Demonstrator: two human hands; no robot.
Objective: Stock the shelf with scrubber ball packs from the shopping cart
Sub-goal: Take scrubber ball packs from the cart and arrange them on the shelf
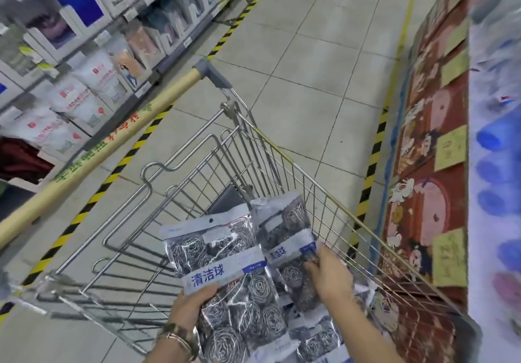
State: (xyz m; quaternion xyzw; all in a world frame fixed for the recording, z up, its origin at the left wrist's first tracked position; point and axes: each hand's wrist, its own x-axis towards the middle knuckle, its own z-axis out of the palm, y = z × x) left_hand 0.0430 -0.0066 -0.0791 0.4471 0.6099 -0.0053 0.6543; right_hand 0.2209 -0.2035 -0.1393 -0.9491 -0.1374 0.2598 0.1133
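The left grip [191, 303] holds a scrubber ball pack [225, 278] from its lower left side, thumb laid over the blue and white label, with the pack raised above the shopping cart [310, 170]. Just beside it, the right grip [329, 272] closes its fingers on the right edge of a second pack [284, 230], which stands tilted and overlaps the first one's right side. Further packs [315, 340] lie in the cart's basket below both grips. A bracelet [177, 337] circles the left wrist. The cart's tan handle bar [127, 131] runs diagonally toward the left. Beyond it, shelves [84, 52] carry boxed goods, blurred. The tiled floor [310, 80] is edged with yellow and black stripes, and a red patterned mat display [423, 165] stands along the right.
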